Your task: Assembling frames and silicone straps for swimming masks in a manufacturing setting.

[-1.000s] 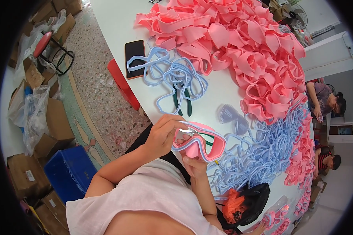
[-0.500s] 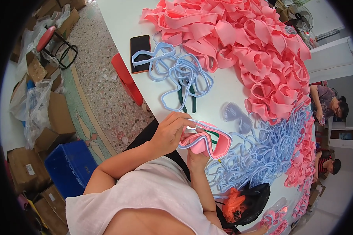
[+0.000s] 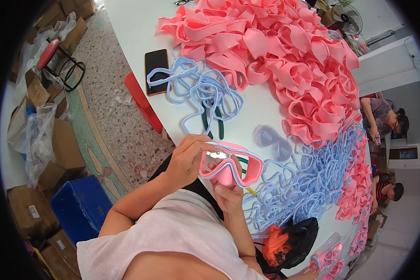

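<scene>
Both of my hands hold a pink diving mask [image 3: 225, 176] with a pale blue frame strip along its rim, just off the table's near edge. My left hand [image 3: 186, 156] is closed on the mask's upper left corner, its fingertips at the rim. From below, my right hand [image 3: 228, 198] grips it beside the pink nose pocket, and some of its fingers show through the window opening. Beyond the mask, pliers with green handles [image 3: 220, 123] lie partly under several loose pale blue frames [image 3: 235, 100]. Clear lens pieces [image 3: 271, 140] lie to their right.
A large heap of pink mask skirts [image 3: 308, 74] covers the far table, with a tangle of blue frames [image 3: 308, 182] at the right. A phone [image 3: 157, 63] lies far left. A black bag [image 3: 303, 242] hangs near right. A blue crate [image 3: 81, 205] stands on the floor. Two people sit at right.
The mask has turned so its front opening shows more. My right hand has shifted lower around the nose pocket. The whole view has moved slightly.
</scene>
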Tool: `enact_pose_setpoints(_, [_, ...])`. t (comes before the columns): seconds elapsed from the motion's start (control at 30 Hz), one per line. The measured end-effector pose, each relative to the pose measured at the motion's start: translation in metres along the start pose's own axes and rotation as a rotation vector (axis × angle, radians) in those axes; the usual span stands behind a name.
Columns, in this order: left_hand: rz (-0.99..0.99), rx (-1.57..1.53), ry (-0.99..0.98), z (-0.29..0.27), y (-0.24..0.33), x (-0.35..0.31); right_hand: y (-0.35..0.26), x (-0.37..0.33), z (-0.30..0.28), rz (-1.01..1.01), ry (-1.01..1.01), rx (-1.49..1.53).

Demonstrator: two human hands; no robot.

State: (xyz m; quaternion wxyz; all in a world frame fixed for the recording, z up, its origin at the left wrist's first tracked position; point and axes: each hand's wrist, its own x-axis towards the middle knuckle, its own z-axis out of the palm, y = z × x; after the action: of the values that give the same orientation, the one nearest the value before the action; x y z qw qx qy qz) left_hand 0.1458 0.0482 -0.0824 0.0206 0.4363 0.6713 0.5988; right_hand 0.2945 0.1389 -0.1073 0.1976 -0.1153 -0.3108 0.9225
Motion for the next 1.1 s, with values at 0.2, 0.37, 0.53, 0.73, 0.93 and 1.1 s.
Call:
enact_pose_setpoints(0.2, [-0.029, -0.035, 0.014, -0.002, 0.001, 0.001, -0.012, 0.0, 0.0, 0.025, -0.146, 0.035])
enact_pose_setpoints(0.37, [-0.022, 0.032, 0.065, -0.013, -0.003, 0.007, -0.019, -0.002, -0.004, 0.043, -0.11, 0.094])
enact_pose_setpoints(0.53, [-0.068, 0.048, 0.089, -0.017, 0.004, 0.009, -0.035, -0.001, -0.009, 0.052, 0.068, -0.061])
enact_pose_setpoints(0.73, [0.11, 0.144, 0.074, -0.027, 0.002, 0.015, -0.062, 0.015, 0.014, -0.385, 0.267, -0.66])
enact_pose_setpoints(0.93, [0.229, 0.191, -0.011, -0.029, 0.012, 0.016, -0.086, 0.022, 0.015, -0.267, 0.221, -1.301])
enact_pose_setpoints(1.1, [0.191, 0.064, 0.05, -0.024, -0.001, 0.013, -0.094, 0.032, 0.028, -0.282, 0.142, -1.312])
